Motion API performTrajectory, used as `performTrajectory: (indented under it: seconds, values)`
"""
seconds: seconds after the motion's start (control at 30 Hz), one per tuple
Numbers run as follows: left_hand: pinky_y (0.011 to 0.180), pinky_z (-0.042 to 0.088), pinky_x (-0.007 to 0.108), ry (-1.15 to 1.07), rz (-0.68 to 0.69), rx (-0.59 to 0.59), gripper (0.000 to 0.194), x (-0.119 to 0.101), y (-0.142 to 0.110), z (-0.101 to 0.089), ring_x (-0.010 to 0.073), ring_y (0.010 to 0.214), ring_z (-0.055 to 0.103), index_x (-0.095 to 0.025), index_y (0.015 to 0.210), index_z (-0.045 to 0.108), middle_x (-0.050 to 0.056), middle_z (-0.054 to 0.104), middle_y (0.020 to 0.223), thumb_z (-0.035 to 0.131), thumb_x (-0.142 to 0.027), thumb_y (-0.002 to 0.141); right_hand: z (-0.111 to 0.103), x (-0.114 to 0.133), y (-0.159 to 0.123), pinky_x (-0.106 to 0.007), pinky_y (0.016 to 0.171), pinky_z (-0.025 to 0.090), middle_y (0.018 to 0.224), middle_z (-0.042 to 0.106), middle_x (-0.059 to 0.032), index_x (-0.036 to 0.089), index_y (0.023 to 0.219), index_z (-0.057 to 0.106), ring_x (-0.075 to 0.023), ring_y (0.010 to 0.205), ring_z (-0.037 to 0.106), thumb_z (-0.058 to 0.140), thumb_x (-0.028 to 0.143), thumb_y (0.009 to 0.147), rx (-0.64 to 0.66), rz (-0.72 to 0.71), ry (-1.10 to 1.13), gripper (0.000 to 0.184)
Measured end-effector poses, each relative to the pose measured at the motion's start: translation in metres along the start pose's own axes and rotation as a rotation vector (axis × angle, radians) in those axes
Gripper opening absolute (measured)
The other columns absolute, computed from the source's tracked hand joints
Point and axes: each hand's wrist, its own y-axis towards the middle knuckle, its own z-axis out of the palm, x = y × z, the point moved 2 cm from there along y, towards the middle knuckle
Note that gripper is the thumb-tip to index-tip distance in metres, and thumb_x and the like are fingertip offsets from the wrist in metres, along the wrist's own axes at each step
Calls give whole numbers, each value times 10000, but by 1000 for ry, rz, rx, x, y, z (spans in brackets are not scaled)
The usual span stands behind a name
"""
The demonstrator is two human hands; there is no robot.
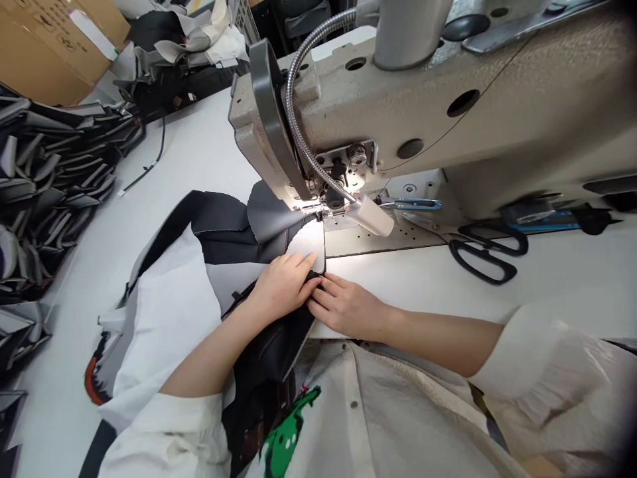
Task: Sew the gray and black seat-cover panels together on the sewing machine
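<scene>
A dark sewn cover piece [223, 219], black and grey with white backing, lies bunched on the table, its right edge under the needle area of a sewing machine [326, 206]. My left hand [283, 285] rests on it with fingertips on a light grey mesh patch [308, 242], thumb and fingers gripping near the edge. Just right of it, my right hand [346, 305] pinches the black edge of the same piece. Both hands nearly touch. The underside of the cover piece is hidden, and part of it hangs over the table's front edge.
Black-handled scissors [485, 252] and blue thread snips [411, 204] lie right of the needle, by the metal machine bed. A lamp [371, 216] on a flexible metal neck hangs close to it. Stacked fabric pieces [54, 179] fill the left side; a cardboard box [54, 46] stands behind.
</scene>
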Motion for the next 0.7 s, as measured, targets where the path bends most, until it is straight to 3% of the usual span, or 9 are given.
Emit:
performTrajectory:
  seconds: [0.13, 0.33, 0.7]
  values:
    - [826, 456, 354, -63, -13, 19, 408, 0, 4, 5, 224, 899, 568, -83, 1309, 448, 99, 619, 949, 335, -268, 964, -3, 7, -2, -381, 806, 498, 947, 662, -143, 91, 948, 626, -268, 964, 616, 469, 126, 883, -67, -38, -17, 173]
    - [765, 451, 376, 32, -45, 24, 430, -13, 1, 9, 254, 911, 554, -77, 1325, 436, 115, 612, 962, 355, -280, 955, -4, 10, -5, -382, 836, 514, 952, 671, -146, 86, 932, 642, -264, 956, 634, 479, 98, 862, -38, -31, 4, 178]
    - [775, 430, 385, 165, -94, -122, 404, 0, 42, 11, 261, 918, 570, -135, 1301, 493, 113, 632, 935, 362, -268, 943, 4, -24, -3, -365, 986, 473, 1059, 655, -174, 62, 964, 661, -256, 1135, 565, 459, 72, 885, -54, 60, 10, 216]
